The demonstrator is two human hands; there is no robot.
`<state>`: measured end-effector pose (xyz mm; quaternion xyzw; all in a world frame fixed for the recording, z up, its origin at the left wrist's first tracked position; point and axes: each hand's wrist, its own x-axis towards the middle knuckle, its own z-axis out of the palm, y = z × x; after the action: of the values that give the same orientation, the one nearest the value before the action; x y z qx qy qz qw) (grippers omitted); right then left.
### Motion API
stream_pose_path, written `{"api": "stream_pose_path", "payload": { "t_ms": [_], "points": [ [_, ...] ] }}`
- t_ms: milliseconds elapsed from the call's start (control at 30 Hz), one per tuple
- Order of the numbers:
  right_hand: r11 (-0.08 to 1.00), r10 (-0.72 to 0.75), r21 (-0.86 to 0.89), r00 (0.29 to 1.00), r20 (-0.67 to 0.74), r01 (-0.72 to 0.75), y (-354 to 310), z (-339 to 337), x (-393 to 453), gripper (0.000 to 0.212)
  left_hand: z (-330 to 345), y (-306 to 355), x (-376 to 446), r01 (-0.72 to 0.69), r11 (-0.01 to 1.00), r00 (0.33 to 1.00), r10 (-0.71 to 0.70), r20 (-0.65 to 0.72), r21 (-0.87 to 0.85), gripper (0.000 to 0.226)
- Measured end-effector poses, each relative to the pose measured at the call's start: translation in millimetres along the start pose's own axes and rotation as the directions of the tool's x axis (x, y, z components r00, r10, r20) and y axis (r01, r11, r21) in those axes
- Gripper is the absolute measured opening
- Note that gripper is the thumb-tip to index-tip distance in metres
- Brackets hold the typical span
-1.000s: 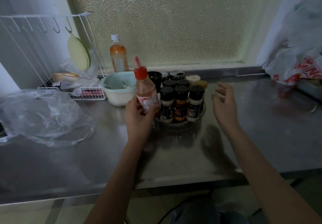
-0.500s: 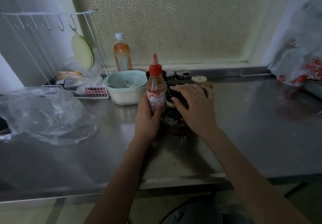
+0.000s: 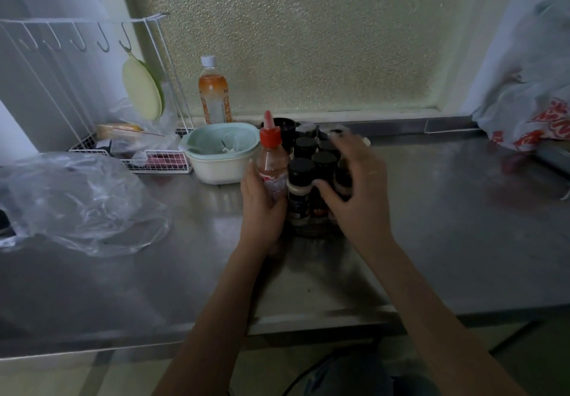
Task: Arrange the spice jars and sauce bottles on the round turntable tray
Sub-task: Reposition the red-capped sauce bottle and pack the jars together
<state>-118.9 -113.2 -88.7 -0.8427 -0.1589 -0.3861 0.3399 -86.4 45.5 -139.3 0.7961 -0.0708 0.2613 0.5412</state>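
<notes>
At the far left we see a crumpled clear plastic bag [image 3: 74, 201] on the steel counter [image 3: 447, 226], its left side cut off by the frame, and behind it a white wire rack [image 3: 92, 87] whose basket contents are too dim to name. A pale green bowl [image 3: 223, 156] sits just left of the jars, with an orange drink bottle [image 3: 214, 93] behind it against the frosted window [image 3: 308, 41]. Our left hand [image 3: 262, 207] is wrapped around the lower body of a red-capped sauce bottle [image 3: 271, 161], held upright and touching the left side of the jar cluster; whether its base rests on the turntable tray [image 3: 311, 230] we cannot tell, since the hand hides it. The tray shows only as a dark rim beneath the black-lidded spice jars [image 3: 300, 186]. Our right hand [image 3: 354, 192] lies over the cluster's right side, fingers spread and blurred, thumb against a front jar; whether it grips any jar we cannot tell, and it hides the jars behind it. Bare counter runs wide to the right and along the near edge. A white and red plastic bag [image 3: 533, 112] is cut off at the far right.
</notes>
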Motion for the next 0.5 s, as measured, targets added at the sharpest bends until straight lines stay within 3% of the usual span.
{"api": "stream_pose_path", "payload": {
  "t_ms": [67, 133, 200, 233, 333, 400, 500],
  "points": [
    [0.982, 0.154, 0.135, 0.978, -0.139, -0.135, 7, -9, -12, 0.063, -5, 9, -5, -0.035, 0.999, 0.988, 0.038, -0.148, 0.024, 0.063],
    [0.926, 0.344, 0.223, 0.925, -0.162, -0.305, 14, -15, -20, 0.061, -9, 23, -15, -0.135, 0.984, 0.941, 0.165, -0.296, 0.120, 0.050],
    [0.847, 0.474, 0.327, 0.873, -0.114, -0.418, 19, -17, -18, 0.053, -8, 35, -25, -0.209, 0.944, 0.921, 0.278, -0.274, 0.255, 0.039],
    [0.814, 0.508, 0.377, 0.856, -0.093, -0.442, 22, -17, -15, 0.046, -6, 36, -26, -0.185, 0.935, 0.945, 0.253, -0.205, 0.302, 0.039],
    [0.816, 0.504, 0.373, 0.860, -0.082, -0.442, 28, -18, -6, 0.030, 3, 30, -23, -0.044, 0.925, 0.996, 0.071, -0.058, 0.378, 0.045],
    [0.863, 0.452, 0.306, 0.886, -0.106, -0.403, 24, -18, -9, 0.022, 4, 24, -21, -0.067, 0.920, 0.994, 0.093, -0.050, 0.386, 0.039],
    [0.949, 0.294, 0.152, 0.950, -0.106, -0.276, 12, -11, -25, 0.026, 4, 18, -18, -0.110, 0.908, 0.986, 0.151, -0.072, 0.404, 0.026]
  ]
}}
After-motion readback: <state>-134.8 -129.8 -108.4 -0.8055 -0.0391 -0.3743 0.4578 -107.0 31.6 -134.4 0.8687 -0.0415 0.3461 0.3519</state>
